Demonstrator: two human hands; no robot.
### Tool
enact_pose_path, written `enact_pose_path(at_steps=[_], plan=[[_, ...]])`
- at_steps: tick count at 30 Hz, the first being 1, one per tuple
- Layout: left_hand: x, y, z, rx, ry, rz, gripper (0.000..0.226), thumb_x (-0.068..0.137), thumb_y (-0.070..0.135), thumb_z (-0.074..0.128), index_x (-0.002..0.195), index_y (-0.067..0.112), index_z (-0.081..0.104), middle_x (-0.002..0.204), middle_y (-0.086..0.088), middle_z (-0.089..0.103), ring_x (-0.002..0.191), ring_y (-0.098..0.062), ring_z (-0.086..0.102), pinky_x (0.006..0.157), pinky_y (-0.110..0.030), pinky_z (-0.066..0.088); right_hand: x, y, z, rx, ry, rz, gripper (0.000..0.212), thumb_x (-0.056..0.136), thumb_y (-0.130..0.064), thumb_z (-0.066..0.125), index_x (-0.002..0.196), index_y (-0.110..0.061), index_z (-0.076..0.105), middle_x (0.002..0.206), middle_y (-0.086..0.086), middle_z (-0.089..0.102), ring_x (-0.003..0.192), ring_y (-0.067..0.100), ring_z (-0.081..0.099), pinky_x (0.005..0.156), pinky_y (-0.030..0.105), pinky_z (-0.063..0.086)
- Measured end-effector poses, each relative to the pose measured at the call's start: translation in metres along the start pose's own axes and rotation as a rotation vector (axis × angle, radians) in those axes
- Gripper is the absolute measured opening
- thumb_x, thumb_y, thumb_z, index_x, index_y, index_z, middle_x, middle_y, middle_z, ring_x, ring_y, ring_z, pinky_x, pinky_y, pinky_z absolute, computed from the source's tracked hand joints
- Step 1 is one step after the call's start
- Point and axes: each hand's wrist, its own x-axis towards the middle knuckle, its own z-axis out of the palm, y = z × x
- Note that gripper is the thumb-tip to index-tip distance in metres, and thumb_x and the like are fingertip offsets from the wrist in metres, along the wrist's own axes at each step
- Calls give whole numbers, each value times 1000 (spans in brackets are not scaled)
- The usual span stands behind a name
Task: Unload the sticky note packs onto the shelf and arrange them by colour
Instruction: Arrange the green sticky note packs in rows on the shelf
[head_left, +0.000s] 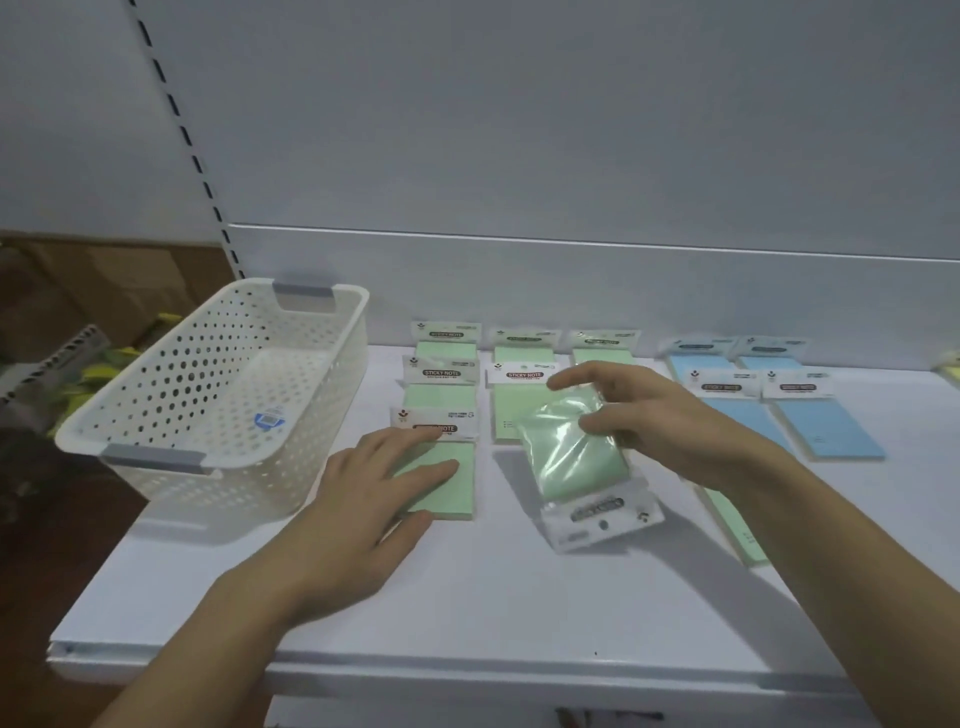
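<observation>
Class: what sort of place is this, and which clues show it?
Probably a shop or stockroom: a white display shelf with a slotted upright, rows of green sticky note packs and blue packs in retail wrappers, and a perforated basket.

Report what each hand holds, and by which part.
The right hand pinches a tilted green pack by its pad end, opposite the label. The left hand rests flat on a second green pack, holding nothing.
</observation>
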Motion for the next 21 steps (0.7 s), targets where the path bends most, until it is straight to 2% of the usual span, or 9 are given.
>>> enact_pose_path(at_steps=[2,6,8,11,14,16,18,20,21], plan=[[-1,1,1,-12,9,-12,48,98,39,45,146,41,45,160,17,26,149,-8,17,116,-41,25,6,4,5,184,128,58,41,93,5,58,116,-25,75,74,1,53,69,18,57,74,38,53],[-1,0,2,-46,24,-30,46,98,39,46,144,41,47,155,19,31,146,-4,20,114,-37,27,9,13,22,346,298,44,32,92,6,61,106,-17,78,68,7,63,58,23,62,67,38,61],[-1,-1,2,-59,20,-32,45,98,40,46,143,41,47,153,21,32,146,-3,20,114,-36,27,7,19,30,345,358,9,22,93,3,64,100,-12,78,72,8,67,61,25,69,69,39,62],[-1,-3,2,-63,13,-21,46,97,41,47,143,43,45,153,23,32,146,-2,21,114,-35,26,-1,27,35,251,396,-56,20,90,-4,73,107,-15,78,86,10,71,81,30,76,73,32,63],[-2,-4,3,-76,13,-27,46,97,42,45,143,44,44,153,26,30,146,1,20,115,-34,25,-12,33,38,50,385,-141,39,85,2,76,115,-23,75,78,-11,71,88,27,77,74,28,61],[-1,-4,3,-66,22,-35,46,96,42,46,142,44,44,152,26,31,146,0,20,114,-34,25,-19,40,42,-265,500,-266,35,86,-1,76,112,-25,75,73,-9,70,76,19,75,71,32,60],[-1,-3,4,-68,35,-41,46,96,41,48,142,43,47,150,26,32,144,1,21,112,-33,26,-25,46,47,-676,628,-467,26,82,-10,82,104,-23,79,68,-7,60,65,17,62,61,37,54],[-2,-2,3,-68,37,-45,46,96,41,48,142,42,47,150,26,32,143,2,20,111,-31,24,-28,52,53,-928,652,-587,20,76,-16,88,94,-20,81,75,0,51,68,23,49,57,36,45],[-2,-2,3,-67,32,-44,46,96,42,47,142,42,47,150,26,31,144,3,20,111,-30,23,-27,56,56,-985,630,-618,20,74,-17,89,91,-18,80,81,3,53,74,26,50,60,37,44]])
